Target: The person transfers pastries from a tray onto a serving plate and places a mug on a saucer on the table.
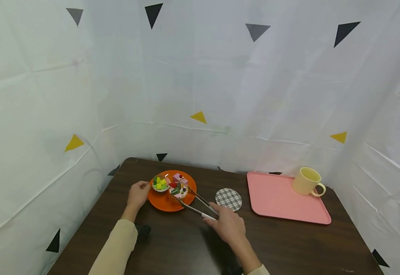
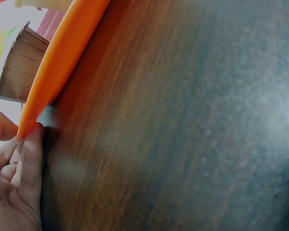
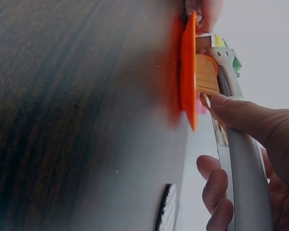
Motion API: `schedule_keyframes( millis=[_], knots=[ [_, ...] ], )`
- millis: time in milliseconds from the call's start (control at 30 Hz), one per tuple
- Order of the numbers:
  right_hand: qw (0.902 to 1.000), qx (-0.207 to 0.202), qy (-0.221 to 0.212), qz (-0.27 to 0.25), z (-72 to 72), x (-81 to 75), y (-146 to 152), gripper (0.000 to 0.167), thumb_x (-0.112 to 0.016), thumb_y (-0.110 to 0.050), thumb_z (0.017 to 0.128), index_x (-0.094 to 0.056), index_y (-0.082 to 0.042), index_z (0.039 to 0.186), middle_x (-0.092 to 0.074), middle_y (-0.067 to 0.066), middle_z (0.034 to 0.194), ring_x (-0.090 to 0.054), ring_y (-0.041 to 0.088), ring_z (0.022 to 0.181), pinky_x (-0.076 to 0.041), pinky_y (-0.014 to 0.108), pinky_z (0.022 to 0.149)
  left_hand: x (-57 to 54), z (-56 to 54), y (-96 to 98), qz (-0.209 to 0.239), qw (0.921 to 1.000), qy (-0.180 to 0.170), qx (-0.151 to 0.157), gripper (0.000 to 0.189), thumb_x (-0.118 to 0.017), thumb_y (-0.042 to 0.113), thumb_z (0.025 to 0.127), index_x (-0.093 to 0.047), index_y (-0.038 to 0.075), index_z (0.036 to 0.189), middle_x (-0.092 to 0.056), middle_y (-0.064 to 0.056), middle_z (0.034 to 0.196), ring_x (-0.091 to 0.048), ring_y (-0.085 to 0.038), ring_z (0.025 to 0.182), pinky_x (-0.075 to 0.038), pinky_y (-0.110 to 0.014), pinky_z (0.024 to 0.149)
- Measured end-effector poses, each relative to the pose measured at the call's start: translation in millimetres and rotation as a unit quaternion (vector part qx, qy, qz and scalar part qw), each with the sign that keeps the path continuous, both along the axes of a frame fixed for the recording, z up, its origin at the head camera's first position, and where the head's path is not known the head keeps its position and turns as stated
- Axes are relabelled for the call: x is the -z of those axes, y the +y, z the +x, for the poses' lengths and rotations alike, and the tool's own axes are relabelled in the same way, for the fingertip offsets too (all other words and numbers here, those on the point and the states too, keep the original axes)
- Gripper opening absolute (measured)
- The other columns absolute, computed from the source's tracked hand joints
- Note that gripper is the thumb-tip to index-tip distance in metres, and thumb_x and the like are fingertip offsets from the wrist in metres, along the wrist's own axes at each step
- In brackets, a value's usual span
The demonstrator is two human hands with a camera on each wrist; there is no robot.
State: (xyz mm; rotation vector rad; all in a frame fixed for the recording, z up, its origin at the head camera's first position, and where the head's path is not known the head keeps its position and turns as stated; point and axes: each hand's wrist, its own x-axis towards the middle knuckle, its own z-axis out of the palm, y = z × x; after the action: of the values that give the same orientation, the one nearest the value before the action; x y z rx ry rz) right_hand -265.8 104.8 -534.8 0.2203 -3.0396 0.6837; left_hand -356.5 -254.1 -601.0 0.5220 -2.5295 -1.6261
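My left hand (image 1: 137,198) pinches the left rim of an orange plate (image 1: 165,205) between thumb and fingers; the left wrist view shows the rim between them. My right hand (image 1: 229,224) holds metal tongs (image 1: 208,216) with pale handles. Their tips straddle a toy cupcake (image 1: 178,191) topped with cream and fruit, at the plate's front. Beside it stands a toy cup dessert (image 1: 160,184) with yellow and green pieces. Behind sits a small pink cake slice (image 1: 180,178). In the right wrist view the tongs (image 3: 250,183) partly cover the tan cupcake cup (image 3: 205,74).
A round checked coaster (image 1: 228,199) lies right of the plate. Farther right is a pink tray (image 1: 282,204) with a yellow mug (image 1: 303,183) on its back right corner. White cloth with triangles (image 1: 193,76) hangs behind the dark wooden table (image 1: 172,244).
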Motion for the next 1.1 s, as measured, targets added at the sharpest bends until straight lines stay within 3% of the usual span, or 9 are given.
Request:
schedule_keyframes(
  millis=[267, 467, 767, 1100],
  knots=[
    [1.0, 0.001, -0.005, -0.005, 2.3, 1.3, -0.1, 0.064, -0.089, -0.054, 0.083, -0.071, -0.035, 0.142, -0.08, 0.002, 0.121, -0.073, 0.025, 0.088, -0.049, 0.048, 0.063, -1.4, -0.1, 1.2, -0.001, 1.0, -0.003, -0.001, 0.039, -0.052, 0.028, 0.111, -0.069, 0.002, 0.135, -0.073, -0.019, 0.12, -0.066, -0.018, 0.079, -0.056, -0.027, 0.066],
    [0.9999, 0.004, -0.016, -0.004, 0.7, 1.5, 0.6, 0.065, -0.09, -0.054, 0.082, -0.071, -0.034, 0.141, -0.079, -0.003, 0.105, -0.065, 0.017, 0.078, -0.048, 0.048, 0.065, -1.6, 0.9, -0.1, -0.001, 1.0, -0.006, -0.003, 0.039, -0.052, 0.027, 0.111, -0.069, 0.001, 0.135, -0.073, -0.018, 0.118, -0.066, -0.018, 0.08, -0.055, -0.027, 0.066],
    [0.9997, 0.006, -0.02, -0.009, 5.2, -4.7, 4.7, 0.064, -0.09, -0.052, 0.082, -0.07, -0.034, 0.14, -0.068, -0.011, 0.083, -0.061, 0.017, 0.075, -0.048, 0.05, 0.066, -4.1, 1.6, 1.2, -0.003, 1.0, -0.008, -0.003, 0.039, -0.053, 0.028, 0.111, -0.069, 0.002, 0.134, -0.072, -0.018, 0.119, -0.066, -0.019, 0.082, -0.055, -0.026, 0.066],
    [0.9999, 0.01, -0.014, 0.0, 14.3, -6.0, 16.3, 0.068, -0.09, -0.055, 0.081, -0.069, -0.034, 0.142, -0.066, -0.011, 0.077, -0.061, 0.016, 0.073, -0.049, 0.049, 0.065, -4.9, 3.1, 2.8, -0.006, 1.0, -0.006, -0.003, 0.04, -0.052, 0.029, 0.111, -0.069, 0.002, 0.135, -0.071, -0.019, 0.121, -0.066, -0.019, 0.083, -0.055, -0.025, 0.067]
  ],
)
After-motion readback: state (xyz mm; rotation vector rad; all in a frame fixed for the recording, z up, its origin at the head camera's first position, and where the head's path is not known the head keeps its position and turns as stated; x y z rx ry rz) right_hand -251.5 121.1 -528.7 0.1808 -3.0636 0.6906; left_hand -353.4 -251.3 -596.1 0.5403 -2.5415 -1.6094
